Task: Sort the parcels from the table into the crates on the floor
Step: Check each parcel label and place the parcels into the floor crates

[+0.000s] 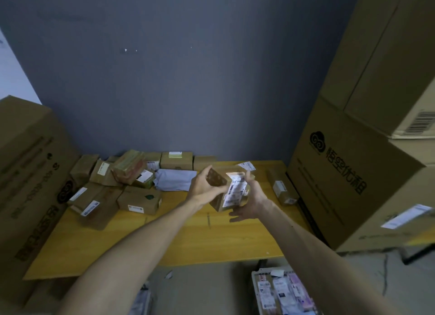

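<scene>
Gripping labelled cardboard box [235, 192] between left hand [204, 186] and right hand [255, 203] mid-frame, probably a label check, so next up needs lowering it into the matching crate, maybe the white crate [255, 291] lower right.

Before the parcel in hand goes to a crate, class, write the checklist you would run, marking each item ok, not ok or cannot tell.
1. Parcel held between left hand and right hand: ok.
2. Parcel lifted off the table: ok.
3. Label faces the camera: ok.
4. Label text readable for sorting: cannot tell, blurred.
5. Room left in the crate at lower right: cannot tell, partly out of frame.
</scene>
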